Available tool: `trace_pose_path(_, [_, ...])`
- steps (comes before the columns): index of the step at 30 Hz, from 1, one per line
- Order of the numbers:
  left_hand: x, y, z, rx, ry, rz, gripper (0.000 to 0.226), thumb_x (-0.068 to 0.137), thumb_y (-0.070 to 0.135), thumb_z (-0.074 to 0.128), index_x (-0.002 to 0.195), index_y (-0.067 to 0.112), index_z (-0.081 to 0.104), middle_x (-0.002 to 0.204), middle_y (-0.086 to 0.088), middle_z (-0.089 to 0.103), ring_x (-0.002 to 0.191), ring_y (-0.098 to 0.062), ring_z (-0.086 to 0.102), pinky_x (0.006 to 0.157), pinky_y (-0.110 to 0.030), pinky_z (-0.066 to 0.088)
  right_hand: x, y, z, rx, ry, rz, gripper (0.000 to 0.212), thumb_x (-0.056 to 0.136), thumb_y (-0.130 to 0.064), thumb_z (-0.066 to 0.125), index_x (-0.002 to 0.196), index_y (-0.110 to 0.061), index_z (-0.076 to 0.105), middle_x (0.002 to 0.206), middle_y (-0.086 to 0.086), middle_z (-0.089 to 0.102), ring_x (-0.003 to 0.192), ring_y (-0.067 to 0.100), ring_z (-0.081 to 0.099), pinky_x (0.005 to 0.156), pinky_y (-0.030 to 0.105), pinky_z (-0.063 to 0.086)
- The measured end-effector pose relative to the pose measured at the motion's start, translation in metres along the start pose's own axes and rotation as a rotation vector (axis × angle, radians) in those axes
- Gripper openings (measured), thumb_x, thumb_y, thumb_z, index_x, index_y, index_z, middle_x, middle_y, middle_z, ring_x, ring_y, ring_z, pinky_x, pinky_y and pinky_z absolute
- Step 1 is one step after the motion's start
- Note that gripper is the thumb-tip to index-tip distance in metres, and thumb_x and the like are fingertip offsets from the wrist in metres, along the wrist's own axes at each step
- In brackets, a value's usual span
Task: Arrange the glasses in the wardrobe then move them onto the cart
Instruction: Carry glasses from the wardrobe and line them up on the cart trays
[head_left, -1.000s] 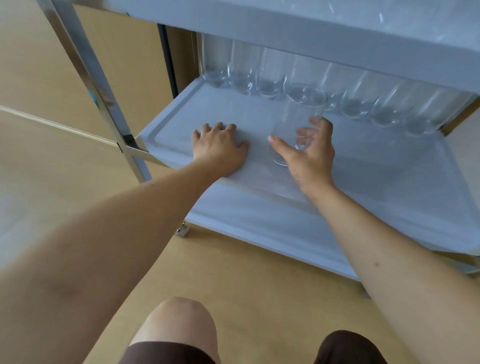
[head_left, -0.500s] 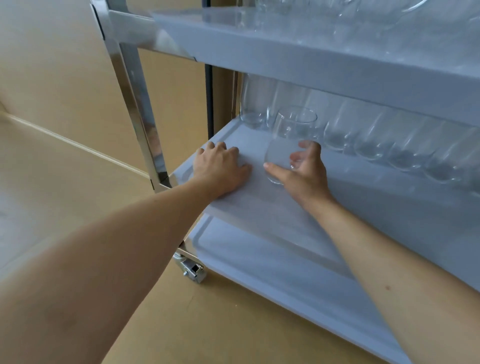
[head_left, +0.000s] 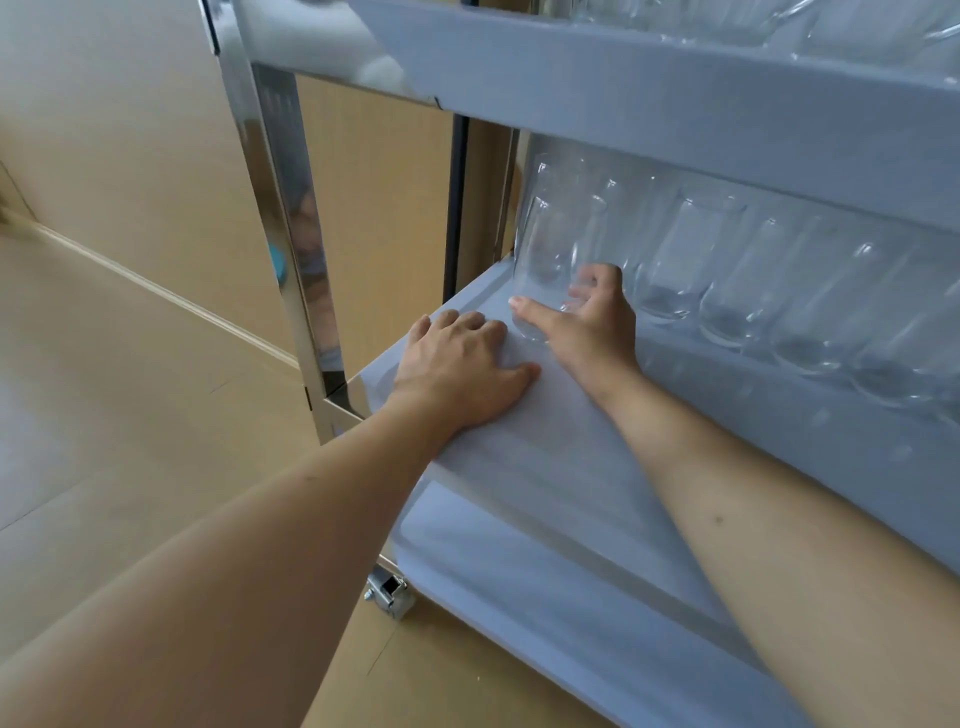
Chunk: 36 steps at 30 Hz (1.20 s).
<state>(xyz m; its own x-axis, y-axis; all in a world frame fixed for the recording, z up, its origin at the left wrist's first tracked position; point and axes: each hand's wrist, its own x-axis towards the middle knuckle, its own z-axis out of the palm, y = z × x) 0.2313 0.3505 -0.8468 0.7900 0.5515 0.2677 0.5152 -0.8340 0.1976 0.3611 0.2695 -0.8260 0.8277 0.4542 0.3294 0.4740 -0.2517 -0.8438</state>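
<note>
Nearest, left hand (head_left: 457, 371) lies flat, fingers straight, on the grey plastic middle cart shelf (head_left: 561, 467). Right hand (head_left: 587, 325) grips a clear rounded empty glass tumbler (head_left: 545, 260), upright at the shelf's far-left corner, beside a row of matching clear glasses (head_left: 753, 291).

A single head-worn, wide-angle view is given; the scene is seen from above and in front of the cart (head_left: 675, 119), looking forward and down; the middle shelf (head_left: 571, 457) is viewed at close range, within arm's reach, with both forearms entering from the bottom edge; the floor (head_left: 130, 312) is taken in at the left; no second view is provided.
</note>
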Motion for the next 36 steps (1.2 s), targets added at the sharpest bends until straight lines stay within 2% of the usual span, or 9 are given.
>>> trace_pose_path(4, [0.001,0.001,0.002,-0.006,-0.012,-0.010,0.061,0.091,0.071,0.035,0.129,0.029,0.058,0.131,0.007,0.058,0.131,-0.019,0.041,0.115,-0.039,0.024,0.014,-0.003,0.010,-0.017,0.003,-0.002,0.084,0.064,-0.047,0.093,0.129,-0.015,0.051,0.116,0.002,0.059,0.108,0.018,0.060,0.090,0.024,0.046])
trace_pose_path(7, [0.001,0.001,0.003,-0.015,-0.012,-0.018,0.061,0.090,0.072,0.035,0.129,0.030,0.058,0.130,0.008,0.058,0.131,-0.018,0.040,0.117,-0.040,0.023,0.021,-0.006,0.017,-0.008,0.023,0.019,0.093,0.063,-0.047,0.094,0.136,-0.014,0.048,0.118,0.002,0.062,0.110,0.018,0.060,0.097,0.026,0.047])
trace_pose_path(13, [0.001,0.001,0.005,-0.011,-0.005,-0.012,0.064,0.090,0.073,0.033,0.131,0.030,0.057,0.137,0.007,0.055,0.133,-0.019,0.039,0.117,-0.041,0.023,0.027,-0.009,0.034,0.065,0.087,0.079,0.083,0.058,-0.043,0.097,0.119,-0.013,0.048,0.121,0.005,0.062,0.108,0.019,0.064,0.097,0.033,0.050])
trace_pose_path(22, [0.001,0.001,0.005,-0.011,0.006,-0.014,0.062,0.090,0.072,0.035,0.127,0.030,0.059,0.132,0.006,0.057,0.131,-0.020,0.041,0.116,-0.043,0.025,0.027,-0.009,0.040,0.052,0.089,0.072,0.083,0.061,-0.043,0.095,0.122,-0.011,0.048,0.124,0.006,0.062,0.112,0.021,0.062,0.098,0.032,0.049])
trace_pose_path(25, [0.002,0.002,0.006,-0.015,0.003,-0.013,0.063,0.088,0.073,0.033,0.127,0.031,0.059,0.132,0.006,0.057,0.130,-0.020,0.042,0.115,-0.043,0.025,0.026,-0.011,0.038,0.046,0.073,0.076,0.086,0.064,-0.043,0.094,0.127,-0.010,0.047,0.127,0.006,0.061,0.117,0.022,0.060,0.100,0.032,0.047])
trace_pose_path(29, [0.001,0.001,0.004,-0.024,-0.001,-0.012,0.066,0.088,0.073,0.033,0.131,0.030,0.057,0.133,0.006,0.057,0.131,-0.020,0.041,0.115,-0.043,0.025,0.019,-0.012,0.031,0.002,0.027,0.122,0.097,0.066,-0.044,0.093,0.142,-0.012,0.041,0.136,0.005,0.058,0.123,0.021,0.056,0.095,0.022,0.040])
trace_pose_path(33, [0.002,0.004,0.000,-0.017,-0.034,-0.017,0.063,0.089,0.071,0.034,0.130,0.029,0.057,0.133,0.005,0.057,0.132,-0.020,0.041,0.115,-0.043,0.025,0.003,-0.007,0.012,-0.073,0.017,0.134,0.089,0.072,-0.042,0.088,0.144,-0.016,0.043,0.143,0.004,0.055,0.132,0.022,0.050,0.106,0.027,0.040])
trace_pose_path(36, [0.002,0.006,-0.004,0.003,-0.070,-0.025,0.060,0.092,0.070,0.034,0.126,0.026,0.057,0.132,0.003,0.057,0.131,-0.022,0.040,0.115,-0.044,0.025,-0.010,-0.007,-0.003,-0.175,-0.020,0.085,0.073,0.081,-0.036,0.082,0.142,-0.015,0.050,0.140,0.008,0.059,0.131,0.026,0.052,0.109,0.035,0.040])
